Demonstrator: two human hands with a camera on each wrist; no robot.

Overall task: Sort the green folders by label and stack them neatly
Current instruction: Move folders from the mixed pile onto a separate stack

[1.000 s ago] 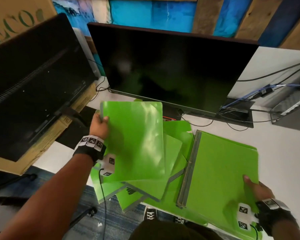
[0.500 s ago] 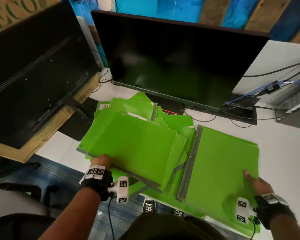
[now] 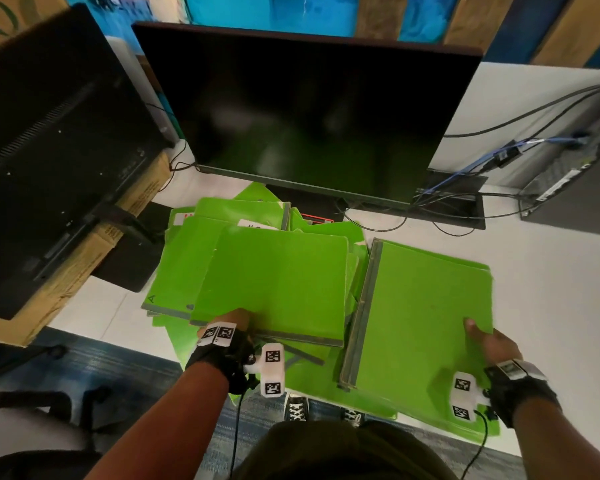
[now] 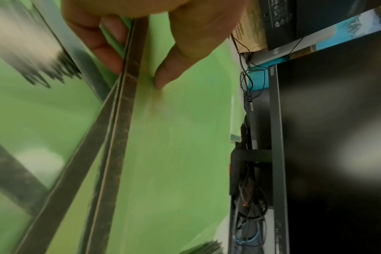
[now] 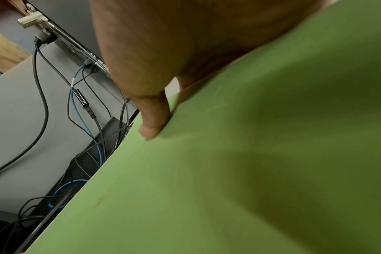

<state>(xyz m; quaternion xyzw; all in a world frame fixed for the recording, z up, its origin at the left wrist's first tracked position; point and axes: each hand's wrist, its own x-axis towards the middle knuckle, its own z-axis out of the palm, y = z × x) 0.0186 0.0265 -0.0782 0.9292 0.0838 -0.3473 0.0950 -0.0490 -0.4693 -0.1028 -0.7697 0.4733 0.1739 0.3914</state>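
Green folders [image 3: 274, 282] lie fanned in the lower middle of the frame on the tabletop [image 3: 541, 271], thin, light, probably slippery; left hand [image 3: 234, 318] pinches one at its stiff grey spine, the best hold, right hand [image 3: 489, 342] grips the neat stack [image 3: 426, 306] at its corner.

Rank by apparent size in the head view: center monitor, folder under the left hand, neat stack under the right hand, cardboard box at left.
1. center monitor
2-3. neat stack and folder under the left hand: look alike, not ranked
4. cardboard box, mostly hidden, so unsure

The right hand grips the stack.
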